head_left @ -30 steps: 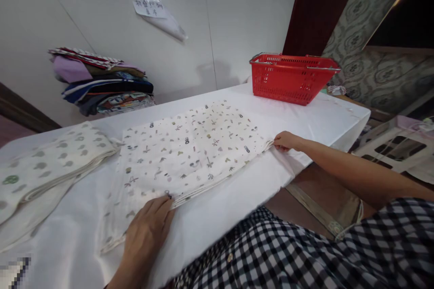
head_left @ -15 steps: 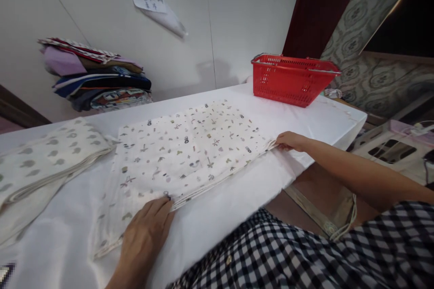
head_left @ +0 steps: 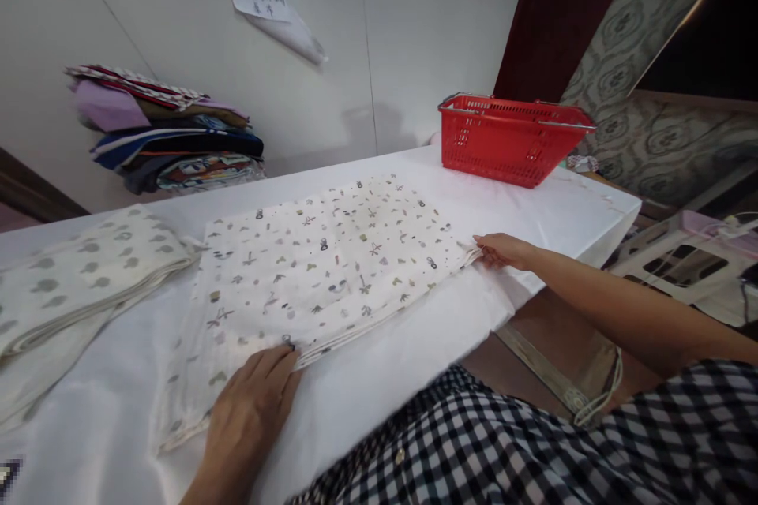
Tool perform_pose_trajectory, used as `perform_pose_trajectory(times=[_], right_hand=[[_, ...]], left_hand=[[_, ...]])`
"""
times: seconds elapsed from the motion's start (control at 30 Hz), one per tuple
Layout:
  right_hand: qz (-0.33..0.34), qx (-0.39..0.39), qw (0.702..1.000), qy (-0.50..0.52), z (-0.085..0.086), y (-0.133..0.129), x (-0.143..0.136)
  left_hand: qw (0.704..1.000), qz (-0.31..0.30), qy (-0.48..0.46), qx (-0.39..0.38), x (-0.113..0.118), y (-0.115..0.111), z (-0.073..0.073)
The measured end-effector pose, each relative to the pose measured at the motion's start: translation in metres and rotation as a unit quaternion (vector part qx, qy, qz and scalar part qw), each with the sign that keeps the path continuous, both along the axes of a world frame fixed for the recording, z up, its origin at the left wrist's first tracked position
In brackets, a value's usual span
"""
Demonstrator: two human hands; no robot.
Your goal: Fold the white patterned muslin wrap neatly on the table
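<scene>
A folded white cloth with small printed figures in grey, green and pink lies flat on the table. At its near right corner, my right hand pinches the layered edge between thumb and fingers. My left hand is on the near edge, left of the middle, fingers together and slightly curled over the layers; its thumb side lies along the edge. Several stacked layers show along the near edge between the two hands. The near left corner sticks out past my left hand.
Left of the cloth lies another folded white cloth with grey spots. A stack of folded fabrics stands by the wall. A red basket sits at the back right of the white-covered table.
My right hand has shifted slightly left with the cloth's corner, its fingers a little differently placed. My left hand and the cloth have slid very slightly left.
</scene>
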State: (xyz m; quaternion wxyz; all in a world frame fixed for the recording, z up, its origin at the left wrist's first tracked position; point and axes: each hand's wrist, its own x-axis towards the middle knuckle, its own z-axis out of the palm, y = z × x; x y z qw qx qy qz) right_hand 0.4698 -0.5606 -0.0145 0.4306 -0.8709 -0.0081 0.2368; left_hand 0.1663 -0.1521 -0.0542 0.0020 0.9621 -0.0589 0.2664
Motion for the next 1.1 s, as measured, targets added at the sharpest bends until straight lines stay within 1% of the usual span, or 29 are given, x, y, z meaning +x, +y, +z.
perform_pose_trajectory(times=[0.1,0.3,0.4,0.5,0.6,0.67,0.77,0.83,0.9,0.97,1.03,1.1], right_hand=[[-0.023,0.043,0.997,0.055,-0.002,0.001,0.000],[-0.068,0.093,0.993,0.023,0.001,0.003,0.005],[-0.056,0.113,0.992,0.023,0.005,0.004,0.008],[-0.020,0.120,0.992,0.026,0.010,0.002,0.010],[0.008,0.118,0.992,0.046,0.013,-0.002,0.011],[0.016,0.127,0.990,0.060,0.013,-0.006,0.012],[0.013,0.187,0.979,0.086,0.008,-0.010,0.015],[-0.006,0.233,0.968,0.094,0.005,-0.011,0.018],[-0.027,0.256,0.962,0.085,0.004,-0.011,0.020],[-0.033,0.256,0.963,0.072,0.006,-0.009,0.021],[-0.017,0.241,0.969,0.057,0.010,-0.006,0.020],[-0.001,0.184,0.983,-0.014,0.014,-0.004,0.019]], left_hand=[[1.000,0.000,-0.003,0.009,-0.001,0.001,0.000],[1.000,0.014,0.014,0.018,0.000,0.002,-0.002],[0.999,0.028,0.022,0.008,0.001,0.002,0.001],[0.998,0.036,0.042,-0.002,0.002,0.001,0.007],[0.998,0.029,0.064,-0.003,0.001,0.000,0.013],[0.998,0.022,0.062,0.003,0.001,0.000,0.016],[0.999,0.018,0.040,0.023,0.001,0.000,0.019],[0.999,0.023,0.025,0.036,0.002,0.000,0.022],[0.999,0.027,0.018,0.042,0.004,0.002,0.024],[0.999,0.032,0.017,0.038,0.006,0.003,0.028],[0.999,0.033,0.018,0.027,0.007,0.004,0.031],[0.999,0.029,0.015,0.011,0.009,0.005,0.035]])
